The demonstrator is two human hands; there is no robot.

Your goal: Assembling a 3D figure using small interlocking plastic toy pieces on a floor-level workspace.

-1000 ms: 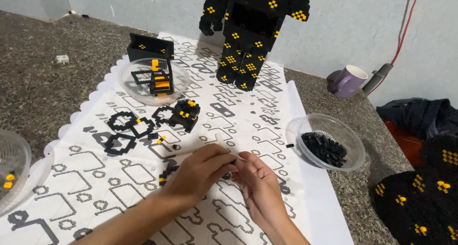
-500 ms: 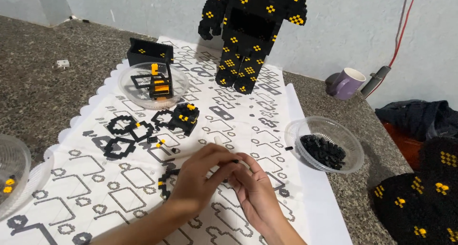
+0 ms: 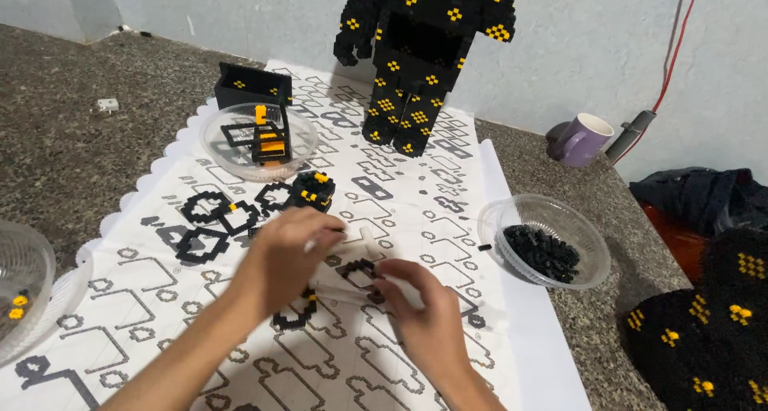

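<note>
Left hand (image 3: 290, 249) curled, fingertips pinching the small black brick ring (image 3: 362, 272) at frame centre w/ right hand (image 3: 424, 313) pinching its other side, looks light, brittle, prob best gripped by edges.

The counter (image 3: 72, 147) looked like rough, speckled stone, matt; the patterned mat (image 3: 416, 195) over it seemed smooth paper or thin plastic, white with a scalloped edge; the bowls (image 3: 592, 243) were clear, glossy plastic; the brick figure (image 3: 420, 51) was studded black and yellow plastic; the mug (image 3: 588, 135) looked glazed purple ceramic.
</note>
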